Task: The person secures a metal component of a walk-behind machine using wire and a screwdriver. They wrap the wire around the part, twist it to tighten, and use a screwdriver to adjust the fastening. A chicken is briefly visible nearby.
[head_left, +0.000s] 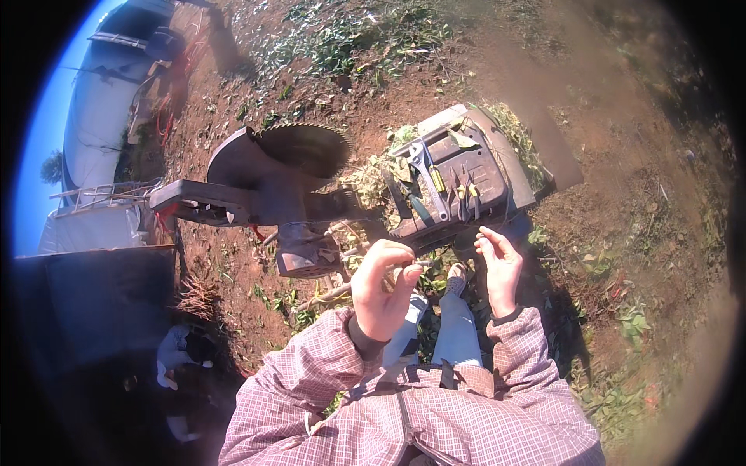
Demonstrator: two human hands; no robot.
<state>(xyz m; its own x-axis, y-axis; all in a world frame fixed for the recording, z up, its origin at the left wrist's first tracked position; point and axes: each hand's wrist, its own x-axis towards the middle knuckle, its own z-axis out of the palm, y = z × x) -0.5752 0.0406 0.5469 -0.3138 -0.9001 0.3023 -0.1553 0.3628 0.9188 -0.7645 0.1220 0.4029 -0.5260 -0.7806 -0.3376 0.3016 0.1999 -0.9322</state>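
Pinching, left hand (381, 291): fingers (409, 273) curled together, tips meeting; whether anything small sits between them cannot be told. Right hand (500, 268): fingers (488, 242) straight and apart, holding nothing, tips just short of the near edge of the tool tray (513, 167). Progress: no tool lifted out; all tools lie in the tray.

Tray contents, beyond the fingertips: 1 open-ended wrench (426, 175), yellow-handled pliers (466, 198), a few loose leaves.

Left of the left fingers: circular saw blade (307, 147) under its dark guard on a machine frame (233, 203). Around: red soil (622, 140), scattered green cuttings (350, 39).
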